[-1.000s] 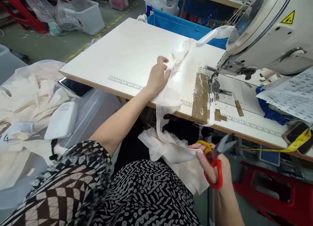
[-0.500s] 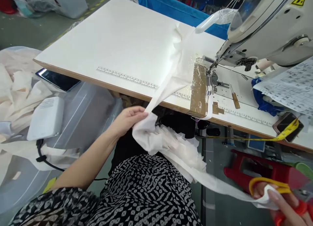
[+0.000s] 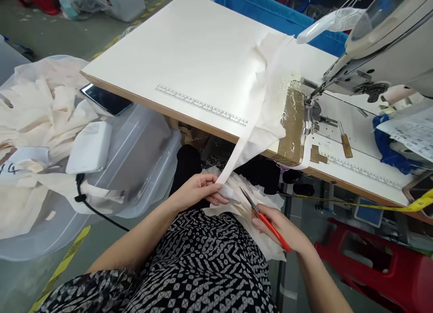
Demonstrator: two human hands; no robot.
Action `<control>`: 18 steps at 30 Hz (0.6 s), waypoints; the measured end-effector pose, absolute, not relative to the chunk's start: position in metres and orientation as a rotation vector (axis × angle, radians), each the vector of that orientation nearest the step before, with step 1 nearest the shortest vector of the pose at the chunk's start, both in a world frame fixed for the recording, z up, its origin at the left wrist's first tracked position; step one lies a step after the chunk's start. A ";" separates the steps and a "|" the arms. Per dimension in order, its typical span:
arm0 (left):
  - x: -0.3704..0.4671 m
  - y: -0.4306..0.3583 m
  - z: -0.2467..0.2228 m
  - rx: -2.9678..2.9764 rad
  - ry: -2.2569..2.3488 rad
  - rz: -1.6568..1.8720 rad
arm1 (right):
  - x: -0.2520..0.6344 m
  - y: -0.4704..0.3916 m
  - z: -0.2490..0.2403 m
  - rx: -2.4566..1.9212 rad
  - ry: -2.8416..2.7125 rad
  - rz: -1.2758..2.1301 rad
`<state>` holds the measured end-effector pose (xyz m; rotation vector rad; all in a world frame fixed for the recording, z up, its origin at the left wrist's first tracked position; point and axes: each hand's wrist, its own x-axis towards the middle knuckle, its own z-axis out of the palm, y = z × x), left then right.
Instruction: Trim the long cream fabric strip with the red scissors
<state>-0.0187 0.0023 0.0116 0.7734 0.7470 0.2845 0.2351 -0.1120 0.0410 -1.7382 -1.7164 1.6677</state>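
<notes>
My left hand (image 3: pixel 204 190) pinches a long white fabric strip (image 3: pixel 241 147), which runs up over the table edge onto the white tabletop. In my right hand (image 3: pixel 275 225) is a pair of scissors (image 3: pixel 267 223) with red on the handle, its blades pointing up and left toward the strip and slightly apart. Beneath both hands, a bunch of cream fabric pieces (image 3: pixel 260 195) lies on my lap. More pale cloth (image 3: pixel 270 85) is spread on the table left of the sewing machine's needle area (image 3: pixel 313 98).
A clear plastic bin (image 3: pixel 135 137) of cream cloth stands at left, with a white power bank (image 3: pixel 89 148) and a phone (image 3: pixel 106 98) on it. An awl (image 3: pixel 345 141) and a yellow tape measure (image 3: pixel 416 202) lie at right. Below is a red stool (image 3: pixel 358 254).
My right hand has come in from the far lower right to beside my left hand, letting go of the strip's end and now pointing the scissors. The view has shifted left.
</notes>
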 end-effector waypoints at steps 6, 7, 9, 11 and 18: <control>-0.022 0.001 0.009 0.727 0.768 0.318 | 0.226 -0.056 0.028 -1.614 -1.947 1.777; -0.023 0.001 0.008 0.723 0.770 0.320 | 0.225 -0.053 0.027 -1.605 -1.969 1.784; -0.023 0.001 0.006 0.723 0.774 0.327 | 0.224 -0.048 0.028 -1.594 -2.010 1.786; -0.023 0.001 0.004 0.728 0.772 0.334 | 0.222 -0.046 0.029 -1.600 -2.043 1.763; -0.022 0.001 0.002 0.720 0.770 0.347 | 0.220 -0.051 0.033 -1.718 -2.201 1.545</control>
